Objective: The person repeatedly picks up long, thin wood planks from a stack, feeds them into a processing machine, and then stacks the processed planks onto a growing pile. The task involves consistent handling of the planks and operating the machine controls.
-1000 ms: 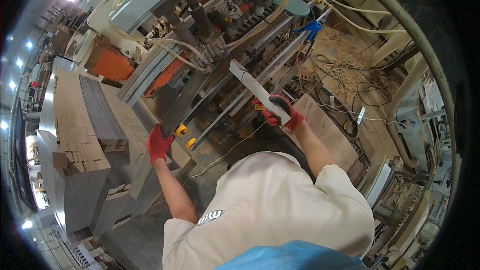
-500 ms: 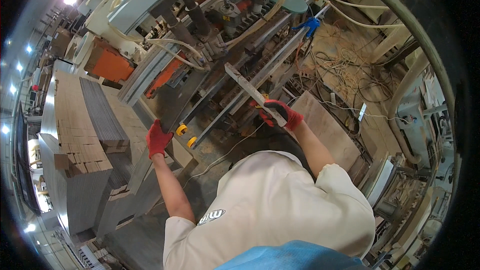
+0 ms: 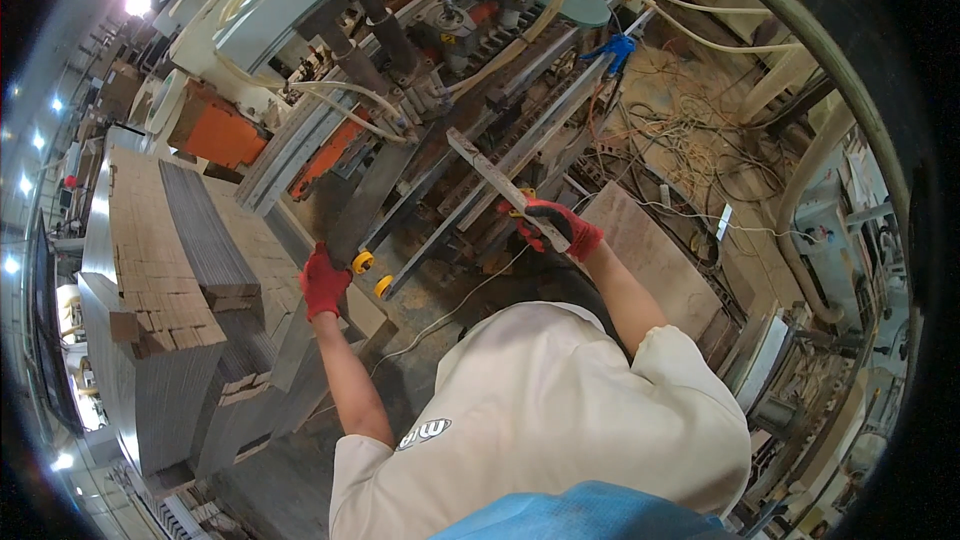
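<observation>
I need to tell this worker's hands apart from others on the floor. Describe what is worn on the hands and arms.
Both hands wear red gloves: left hand, right hand. The forearms are bare. Short cream sleeves of a light shirt end near the elbows, and the shirt has a small dark mark on the left side. A blue garment shows at the lower edge.
</observation>
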`<state>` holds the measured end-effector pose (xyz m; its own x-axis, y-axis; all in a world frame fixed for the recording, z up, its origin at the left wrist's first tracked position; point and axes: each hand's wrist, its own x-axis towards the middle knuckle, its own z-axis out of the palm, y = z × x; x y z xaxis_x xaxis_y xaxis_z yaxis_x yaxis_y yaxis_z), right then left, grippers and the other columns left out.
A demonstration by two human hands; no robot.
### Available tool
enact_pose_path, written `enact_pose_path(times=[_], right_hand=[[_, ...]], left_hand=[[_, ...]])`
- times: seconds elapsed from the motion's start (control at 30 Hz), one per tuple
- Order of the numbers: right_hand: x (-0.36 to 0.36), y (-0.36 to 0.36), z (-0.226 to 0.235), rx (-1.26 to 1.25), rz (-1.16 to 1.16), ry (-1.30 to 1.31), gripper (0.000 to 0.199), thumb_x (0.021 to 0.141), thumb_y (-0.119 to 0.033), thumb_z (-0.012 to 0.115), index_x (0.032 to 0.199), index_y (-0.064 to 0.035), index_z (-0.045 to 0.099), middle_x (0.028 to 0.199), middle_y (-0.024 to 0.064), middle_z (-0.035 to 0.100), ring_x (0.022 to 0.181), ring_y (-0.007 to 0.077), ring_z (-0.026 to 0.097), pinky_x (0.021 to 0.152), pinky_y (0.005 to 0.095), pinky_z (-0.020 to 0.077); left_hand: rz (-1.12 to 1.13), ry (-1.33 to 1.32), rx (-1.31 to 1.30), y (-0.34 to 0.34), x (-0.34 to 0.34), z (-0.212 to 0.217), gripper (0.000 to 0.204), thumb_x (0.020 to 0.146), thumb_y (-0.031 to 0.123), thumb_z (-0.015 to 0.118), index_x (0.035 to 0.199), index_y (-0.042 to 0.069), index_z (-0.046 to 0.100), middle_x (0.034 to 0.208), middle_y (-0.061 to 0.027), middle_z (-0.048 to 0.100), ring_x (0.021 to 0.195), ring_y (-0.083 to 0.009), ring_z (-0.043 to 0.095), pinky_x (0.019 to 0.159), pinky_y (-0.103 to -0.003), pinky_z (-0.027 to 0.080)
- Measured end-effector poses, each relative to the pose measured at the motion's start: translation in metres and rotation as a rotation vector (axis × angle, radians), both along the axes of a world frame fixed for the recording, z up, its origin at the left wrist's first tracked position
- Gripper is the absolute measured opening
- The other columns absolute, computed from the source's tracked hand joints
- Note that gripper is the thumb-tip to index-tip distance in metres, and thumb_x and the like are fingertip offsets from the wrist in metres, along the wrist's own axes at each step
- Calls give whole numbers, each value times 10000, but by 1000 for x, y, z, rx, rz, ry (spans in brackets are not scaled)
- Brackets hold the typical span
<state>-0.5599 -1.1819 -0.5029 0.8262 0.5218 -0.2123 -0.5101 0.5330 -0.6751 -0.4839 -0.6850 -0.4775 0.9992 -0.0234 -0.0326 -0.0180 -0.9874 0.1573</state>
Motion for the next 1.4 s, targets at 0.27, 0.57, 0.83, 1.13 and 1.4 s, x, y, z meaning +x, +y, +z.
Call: enact_pose_path(times=[0.27,0.57,0.83,1.13,1.4], right_hand=[[-1,-2,3,-43,-16,-9,589,1014,-386,622,1466,-26,505,765,-6,504,631,82,508,530,224,434],[-1,-2,-2,-40,-8,-14,613,1016,-383,614,1491,-19,479,774,-7,498,641,79,499,542,224,443],[-7,-5,-25,-22,-82,159,616,1014,-393,605,1496,-31,480,794,5,543,627,104,514,539,245,446],[10,-26,-21,450,-136,74,574,1018,-455,562,1404,-30,566,837,39,593,692,195,574,652,340,493],[107,-73,4,-1491,-599,-404,735,837,-477,757,1397,-64,519,1194,251,709,969,373,733,788,478,584]], left_hand=[[-45,-62,-33,3,-7,3,803,705,253,807,1434,50,538,1311,-184,661,1211,-375,631,1003,-474,516],[-25,0,-126,9,-6,13,821,686,272,806,1427,43,537,1336,-190,646,1231,-381,616,1015,-473,509],[-25,21,-228,8,-25,15,728,672,221,801,1347,63,582,1266,-204,669,1193,-403,626,980,-463,520],[-12,-210,-104,-4,-67,27,687,675,177,817,1325,102,609,1225,-157,691,1149,-382,639,973,-487,499],[131,-312,111,-6,-115,12,734,671,195,831,1362,148,588,1312,-84,633,1258,-317,572,1077,-531,386]])
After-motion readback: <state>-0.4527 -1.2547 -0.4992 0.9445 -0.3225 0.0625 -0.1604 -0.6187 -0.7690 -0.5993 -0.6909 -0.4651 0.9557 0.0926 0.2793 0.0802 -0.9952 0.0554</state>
